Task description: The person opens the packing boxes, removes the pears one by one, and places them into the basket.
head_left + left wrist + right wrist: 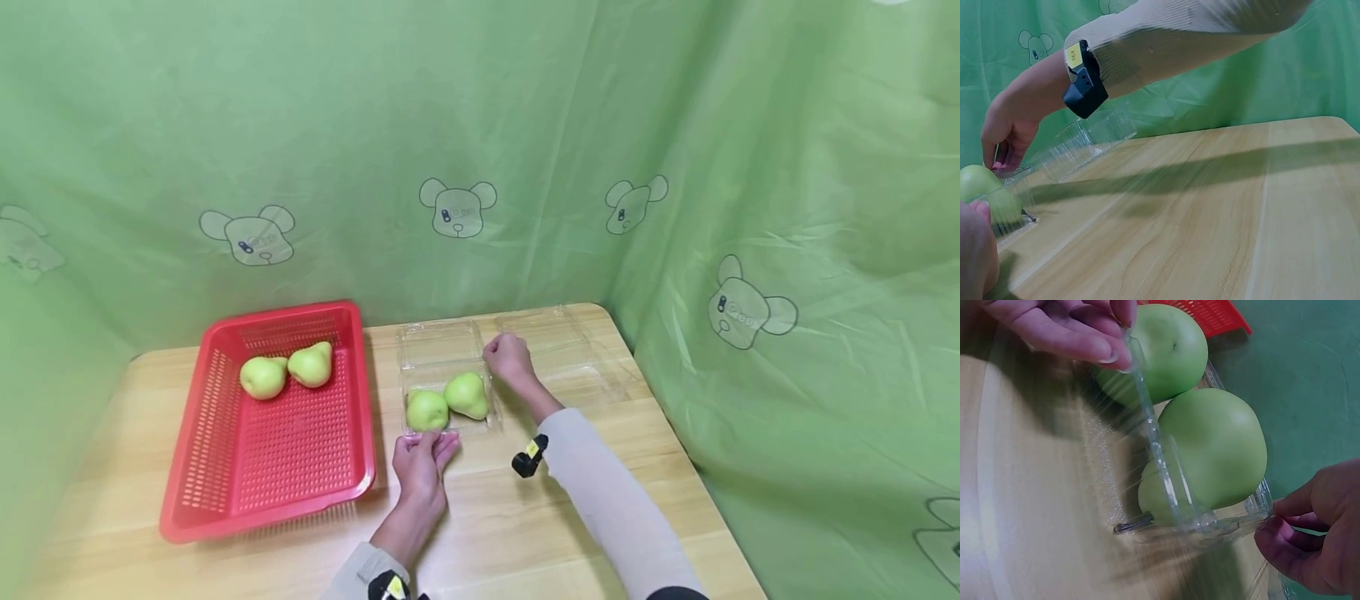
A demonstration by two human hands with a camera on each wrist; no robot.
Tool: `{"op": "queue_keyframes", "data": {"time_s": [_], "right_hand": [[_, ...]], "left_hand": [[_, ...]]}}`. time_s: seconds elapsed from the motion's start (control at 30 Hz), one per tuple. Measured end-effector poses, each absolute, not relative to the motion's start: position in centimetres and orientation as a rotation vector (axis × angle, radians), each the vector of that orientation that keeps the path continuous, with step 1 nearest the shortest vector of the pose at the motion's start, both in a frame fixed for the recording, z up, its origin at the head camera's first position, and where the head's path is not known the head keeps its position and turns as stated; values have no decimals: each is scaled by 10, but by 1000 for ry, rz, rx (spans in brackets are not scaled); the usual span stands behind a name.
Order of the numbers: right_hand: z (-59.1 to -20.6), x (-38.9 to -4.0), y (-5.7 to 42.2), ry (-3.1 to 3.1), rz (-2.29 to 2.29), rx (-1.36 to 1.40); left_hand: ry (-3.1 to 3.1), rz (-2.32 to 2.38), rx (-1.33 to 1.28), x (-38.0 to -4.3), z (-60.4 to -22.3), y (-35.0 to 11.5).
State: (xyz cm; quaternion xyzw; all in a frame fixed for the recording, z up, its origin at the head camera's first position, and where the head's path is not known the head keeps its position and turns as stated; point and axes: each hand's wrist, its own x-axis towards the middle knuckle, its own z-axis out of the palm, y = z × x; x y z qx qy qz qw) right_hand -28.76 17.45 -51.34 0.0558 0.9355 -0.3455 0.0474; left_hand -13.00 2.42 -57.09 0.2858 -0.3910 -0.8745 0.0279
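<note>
A clear plastic clamshell box (491, 417) lies on the table with its lid (441, 343) folded back. Two green pears, one on the left (427, 411) and one on the right (467, 395), sit side by side in its base. My left hand (422, 471) pinches the front rim between thumb and fingers. At the back right corner, near the hinge, my right hand (512, 358) pinches the plastic edge; the right wrist view shows thumb and fingertips closed on that corner. A stem (1134, 523) shows through the clear wall.
To the left stands a red plastic basket (366, 442) with two more green pears (264, 377) in it. Another clear plastic box (543, 329) lies open behind and right of my right hand. Green curtains (360, 125) enclose the wooden table (525, 533) at the back and sides.
</note>
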Motion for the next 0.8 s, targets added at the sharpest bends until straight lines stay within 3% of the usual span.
{"op": "queue_keyframes", "data": {"time_s": [0.8], "right_hand": [[-514,-249,183,2913,-879,-10]], "left_hand": [[-1242,-2657,843,-128,-575,27]]}}
